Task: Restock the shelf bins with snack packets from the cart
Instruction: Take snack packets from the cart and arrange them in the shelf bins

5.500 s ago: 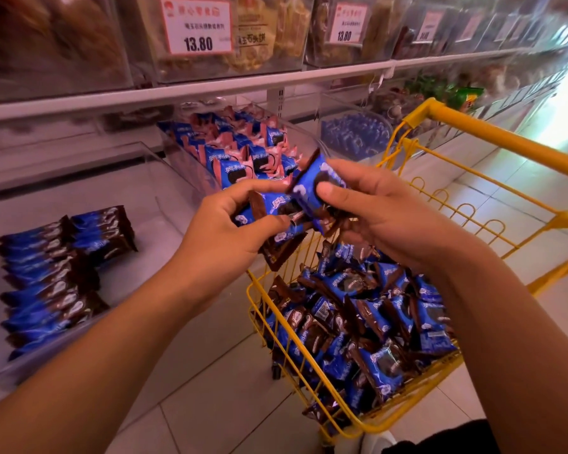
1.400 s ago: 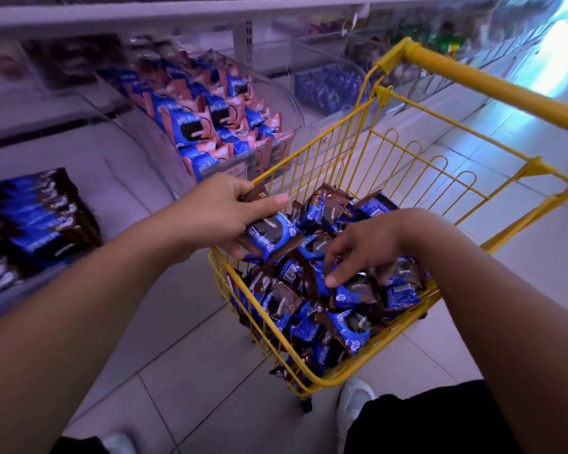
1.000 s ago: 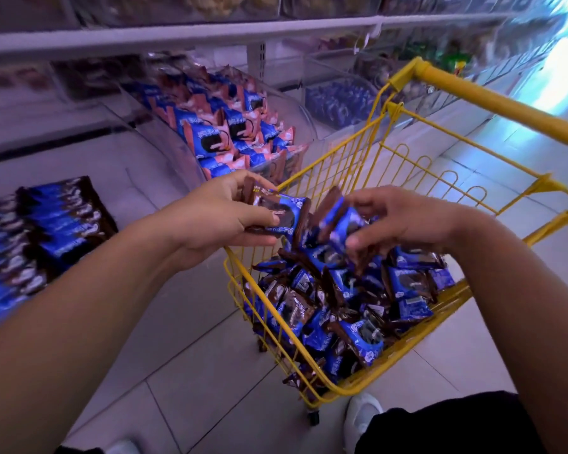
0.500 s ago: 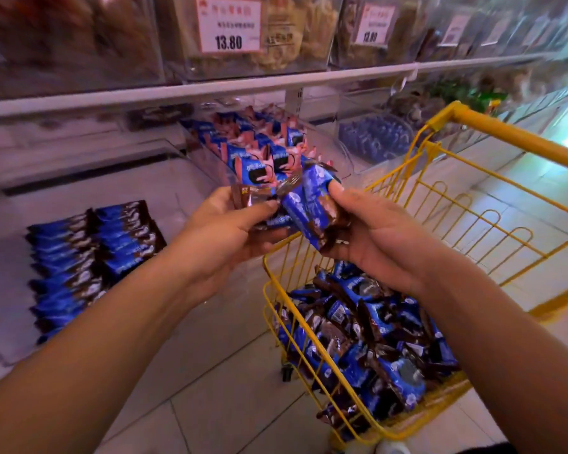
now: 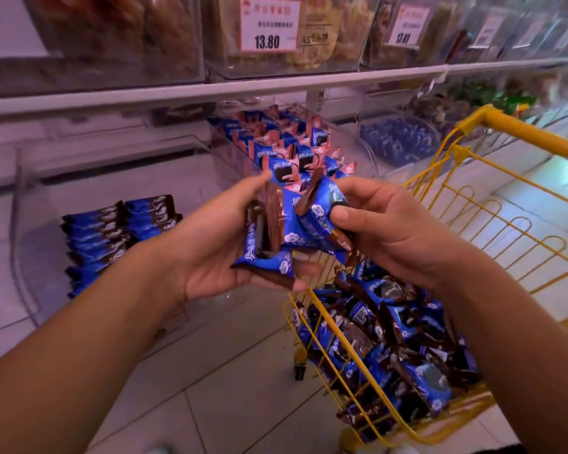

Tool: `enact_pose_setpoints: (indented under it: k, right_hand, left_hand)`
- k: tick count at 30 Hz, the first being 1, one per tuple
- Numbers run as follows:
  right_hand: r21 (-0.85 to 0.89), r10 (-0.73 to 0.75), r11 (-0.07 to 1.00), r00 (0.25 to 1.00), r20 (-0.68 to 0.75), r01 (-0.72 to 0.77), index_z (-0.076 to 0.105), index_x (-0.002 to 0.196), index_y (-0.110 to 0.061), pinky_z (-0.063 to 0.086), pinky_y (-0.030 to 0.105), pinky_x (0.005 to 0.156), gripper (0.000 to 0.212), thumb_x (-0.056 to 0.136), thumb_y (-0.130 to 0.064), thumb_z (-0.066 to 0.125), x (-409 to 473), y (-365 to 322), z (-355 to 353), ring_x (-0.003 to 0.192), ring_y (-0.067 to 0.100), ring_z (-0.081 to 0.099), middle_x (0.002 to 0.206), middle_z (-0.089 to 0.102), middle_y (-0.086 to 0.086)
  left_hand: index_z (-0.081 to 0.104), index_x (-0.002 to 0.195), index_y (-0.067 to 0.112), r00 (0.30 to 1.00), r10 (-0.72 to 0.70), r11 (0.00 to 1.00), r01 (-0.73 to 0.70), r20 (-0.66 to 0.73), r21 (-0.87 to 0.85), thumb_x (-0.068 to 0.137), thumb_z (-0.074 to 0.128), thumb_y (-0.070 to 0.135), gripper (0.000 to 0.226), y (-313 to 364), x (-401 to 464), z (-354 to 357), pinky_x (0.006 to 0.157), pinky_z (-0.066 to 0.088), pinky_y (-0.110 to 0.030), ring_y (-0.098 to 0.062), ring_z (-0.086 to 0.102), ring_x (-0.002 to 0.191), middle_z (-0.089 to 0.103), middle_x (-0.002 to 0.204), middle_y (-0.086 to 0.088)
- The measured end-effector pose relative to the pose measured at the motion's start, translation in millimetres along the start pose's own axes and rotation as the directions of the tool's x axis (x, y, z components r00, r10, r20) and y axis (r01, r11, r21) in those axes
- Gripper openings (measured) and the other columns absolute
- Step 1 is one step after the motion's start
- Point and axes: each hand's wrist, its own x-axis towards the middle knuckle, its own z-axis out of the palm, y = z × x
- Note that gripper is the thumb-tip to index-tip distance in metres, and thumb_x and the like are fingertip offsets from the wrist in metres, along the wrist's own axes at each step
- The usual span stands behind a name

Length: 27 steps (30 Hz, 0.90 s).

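- The left hand [image 5: 210, 253] holds a small stack of packets [image 5: 269, 237]. Its fingers curl under the stack and its thumb sits on top.
- The right hand [image 5: 384, 231] pinches one more packet [image 5: 318, 214] between thumb and fingers. It is pressed against the right side of the stack.
- Both hands are up in the air, above the near corner of the cart [image 5: 492, 178].
- The cart is down to the right. It has lots of packets in it.
- The bin [image 5: 30, 224] to fill is to the left and lower than the hands. It is a clear bin with a neat row of the same packets [image 5: 112, 237] lying flat in it.
- The left hand is nearer that bin. The stack has to go left and down to get there.
- The packets in the row lie with their long sides going left to right, one behind the next. The stack in the hands is tilted up on end, so I think it must be turned flat first.
- Another bin [image 5: 351, 149], just behind the hands, holds pink and blue packets. That looks like a different snack.
- I think the job is early on. The cart is quite full.
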Motion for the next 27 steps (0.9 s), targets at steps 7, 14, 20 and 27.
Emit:
enact_pose_setpoints:
  k: [7,14,20,27]
  right_hand:
    - [0.033,0.022,0.999,0.992,0.122,-0.027,0.068,0.112,-0.01,0.054,0.036,0.072,0.035,0.079,-0.017,0.077,-4,-1,2,0.083,0.03,0.062,0.101,0.068,0.014]
    - [0.106,-0.031,0.993,0.991,-0.133,0.046,0.06,0.128,-0.019,0.059,0.042,0.07,0.039,0.089,-0.016,0.063,-5,-10,-14,0.092,0.023,0.07,0.118,0.066,0.009]
    - [-0.09,0.032,0.996,0.991,0.129,-0.02,0.052,0.138,-0.013,0.059,0.037,0.082,0.075,0.071,-0.005,0.085,-13,-20,-31,0.098,0.03,0.071,0.113,0.07,0.022]
    - [-0.379,-0.043,0.925,0.999,0.006,0.042,0.061,0.13,-0.013,0.058,0.033,0.086,0.065,0.069,-0.006,0.083,-9,-14,-13,0.11,0.023,0.068,0.128,0.065,0.004]
  left_hand:
    - [0.072,0.115,0.009,0.991,-0.134,0.986,0.134,0.011,-0.094,0.081,0.062,0.044,0.05,-2,-5,4,0.058,0.055,-0.033,-0.026,0.066,0.067,0.069,0.102,-0.023]
    - [0.066,0.124,0.01,0.988,-0.033,0.981,0.061,0.15,-0.186,0.085,0.064,0.023,0.041,-3,-10,8,0.087,0.05,-0.067,-0.031,0.071,0.1,0.07,0.119,-0.014]
    - [0.061,0.123,0.003,0.999,-0.032,0.994,0.032,-0.004,-0.107,0.073,0.069,0.007,0.051,-4,-5,9,0.067,0.062,-0.039,-0.03,0.074,0.086,0.072,0.109,-0.021]
    - [0.077,0.106,0.019,1.0,0.018,0.996,-0.018,0.005,0.085,0.056,0.089,0.029,0.053,-1,-12,8,0.067,0.062,-0.035,-0.024,0.073,0.09,0.072,0.115,-0.012]
